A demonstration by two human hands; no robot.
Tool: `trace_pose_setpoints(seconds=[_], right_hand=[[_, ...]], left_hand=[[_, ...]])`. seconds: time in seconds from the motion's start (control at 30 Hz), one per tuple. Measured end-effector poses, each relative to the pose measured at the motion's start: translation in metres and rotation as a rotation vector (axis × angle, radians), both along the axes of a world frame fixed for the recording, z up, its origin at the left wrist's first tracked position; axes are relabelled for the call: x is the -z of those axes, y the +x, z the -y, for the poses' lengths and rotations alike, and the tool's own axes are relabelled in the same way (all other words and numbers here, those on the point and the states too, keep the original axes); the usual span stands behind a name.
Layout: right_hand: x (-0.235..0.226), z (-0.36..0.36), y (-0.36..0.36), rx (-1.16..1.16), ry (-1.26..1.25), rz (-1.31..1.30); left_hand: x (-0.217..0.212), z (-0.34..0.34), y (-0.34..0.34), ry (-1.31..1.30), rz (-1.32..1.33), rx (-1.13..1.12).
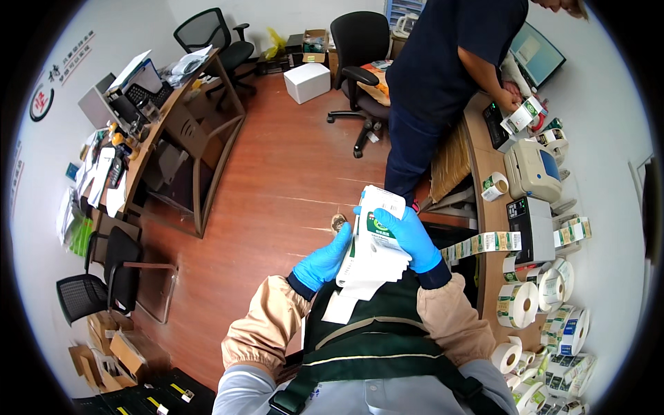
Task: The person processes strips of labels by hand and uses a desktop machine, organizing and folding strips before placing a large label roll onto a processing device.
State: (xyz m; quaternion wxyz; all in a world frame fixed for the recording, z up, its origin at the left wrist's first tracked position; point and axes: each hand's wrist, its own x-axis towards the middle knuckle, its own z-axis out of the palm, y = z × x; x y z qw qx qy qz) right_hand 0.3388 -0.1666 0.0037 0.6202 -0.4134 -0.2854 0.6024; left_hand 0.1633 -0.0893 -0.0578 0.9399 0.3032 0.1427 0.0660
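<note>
Blue gloves cover both hands, which meet in front of the body around a bundle of labels (379, 242), white with green print, its layers stacked loosely and fanning out at the lower end; the right hand (415, 240) grasps the bundle from its right side, thumb laid across the printed face and fingertips showing at the far left edge; the left hand (321, 265) lies against the bundle's left side, though I cannot tell whether its fingers close on it, since they are partly hidden; a white paper tail (339, 308) hangs below, over the dark green apron (373, 360); beige sleeves (261, 325) cover the forearms. To the right, a wooden desk (486, 207) carries a cream printer (527, 171) with a blue panel, and nearer, a grey and black machine (532, 228), beside which a printed label strip (484, 242) reaches past the desk's edge; label rolls (517, 305) crowd its near end; beyond, a co-worker (443, 90) in dark blue leans over the same desk, a hand near a white and green label (522, 116); across the reddish floor (277, 173) stand a white box (307, 81) and an office chair (360, 40).
</note>
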Motion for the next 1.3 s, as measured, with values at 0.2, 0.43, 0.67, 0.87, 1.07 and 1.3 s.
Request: trace_pose_setpoints(seconds=[0.2, 0.43, 0.67, 0.87, 1.07, 1.3], right_hand=[[0.034, 0.006, -0.012, 0.196, 0.05, 0.502], [0.037, 0.006, -0.02, 0.205, 0.067, 0.619], [0.003, 0.016, 0.007, 0.054, -0.113, 0.657], [0.009, 0.039, 0.024, 0.418, -0.075, 0.921], [0.041, 0.044, -0.041, 0.132, 0.397, 1.654], [0.018, 0.038, -0.051, 0.304, 0.239, 0.812]], left_hand=[[0.005, 0.006, 0.001, -0.163, -0.067, 0.028], [-0.002, -0.005, 0.0, 0.052, -0.106, 0.107], [-0.011, -0.002, -0.001, -0.084, -0.131, 0.068], [-0.025, -0.013, 0.0, -0.281, 0.004, -0.125], [-0.008, -0.039, -0.01, -0.286, 0.1, -0.351], [0.002, -0.038, -0.013, -0.009, 0.014, -0.205]])
